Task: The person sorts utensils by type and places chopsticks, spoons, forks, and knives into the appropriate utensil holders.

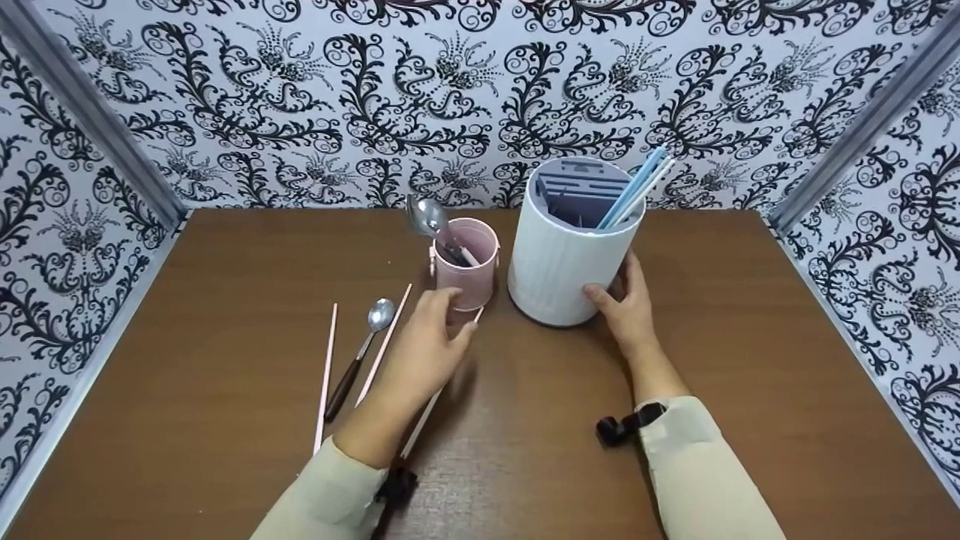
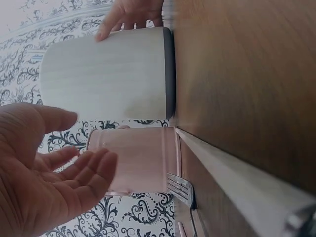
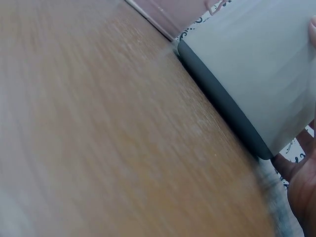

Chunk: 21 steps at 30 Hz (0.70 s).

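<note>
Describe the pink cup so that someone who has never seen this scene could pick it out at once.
On the brown table, the right hand holds a tall white container. Just left of it, by the left hand, stands the pink cup. Unlike its white neighbour, it is short and narrow, with silver utensil heads leaning out over its left side.

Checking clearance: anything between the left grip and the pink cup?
Nothing visible stands between the left grip and the pink cup; a fork and a chopstick lie by its base, lower than the grip.
</note>
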{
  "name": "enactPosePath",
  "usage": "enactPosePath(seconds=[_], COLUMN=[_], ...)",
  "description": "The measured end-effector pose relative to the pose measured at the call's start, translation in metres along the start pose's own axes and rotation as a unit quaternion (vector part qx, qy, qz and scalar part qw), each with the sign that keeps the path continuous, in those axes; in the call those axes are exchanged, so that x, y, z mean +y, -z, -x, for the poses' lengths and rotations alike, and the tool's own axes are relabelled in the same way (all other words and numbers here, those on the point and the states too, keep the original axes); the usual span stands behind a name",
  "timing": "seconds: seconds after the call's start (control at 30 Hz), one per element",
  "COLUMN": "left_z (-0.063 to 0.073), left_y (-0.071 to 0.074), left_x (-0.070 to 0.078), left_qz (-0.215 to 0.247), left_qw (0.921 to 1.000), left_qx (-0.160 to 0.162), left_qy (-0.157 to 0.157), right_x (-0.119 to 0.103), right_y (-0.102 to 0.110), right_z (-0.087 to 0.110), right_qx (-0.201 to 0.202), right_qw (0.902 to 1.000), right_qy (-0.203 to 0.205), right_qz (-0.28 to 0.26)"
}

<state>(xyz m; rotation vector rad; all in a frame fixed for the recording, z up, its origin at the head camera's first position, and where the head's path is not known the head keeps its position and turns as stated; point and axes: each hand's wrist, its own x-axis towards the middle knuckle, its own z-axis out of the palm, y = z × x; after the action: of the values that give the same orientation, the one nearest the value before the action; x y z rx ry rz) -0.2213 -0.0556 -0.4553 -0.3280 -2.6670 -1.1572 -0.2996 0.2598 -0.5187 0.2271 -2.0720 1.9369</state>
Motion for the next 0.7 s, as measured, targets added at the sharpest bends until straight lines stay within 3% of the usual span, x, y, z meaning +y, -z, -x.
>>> enactPosePath(seconds=[0.17, 0.37, 0.7], left_z=[0.004, 0.007, 0.012], left_y=[-0.004, -0.004, -0.005], left_x=[-0.004, -0.007, -0.012], left_qz=[-0.04, -0.083, -0.143], left_qw=[0.9967, 0.9855, 0.9712], left_qx=[-0.058, -0.118, -0.177], left_qy=[0.042, 0.09, 0.07], right_x=[0.002, 0.003, 0.001], right_y=[0.0, -0.002, -0.003], right_z=[0.001, 0.0, -0.002], right_qx=[0.001, -0.002, -0.004], right_qw=[1.0, 0.9991, 0.9989], right_qy=[0.005, 0.015, 0.022], right_qz=[-0.008, -0.04, -0.041])
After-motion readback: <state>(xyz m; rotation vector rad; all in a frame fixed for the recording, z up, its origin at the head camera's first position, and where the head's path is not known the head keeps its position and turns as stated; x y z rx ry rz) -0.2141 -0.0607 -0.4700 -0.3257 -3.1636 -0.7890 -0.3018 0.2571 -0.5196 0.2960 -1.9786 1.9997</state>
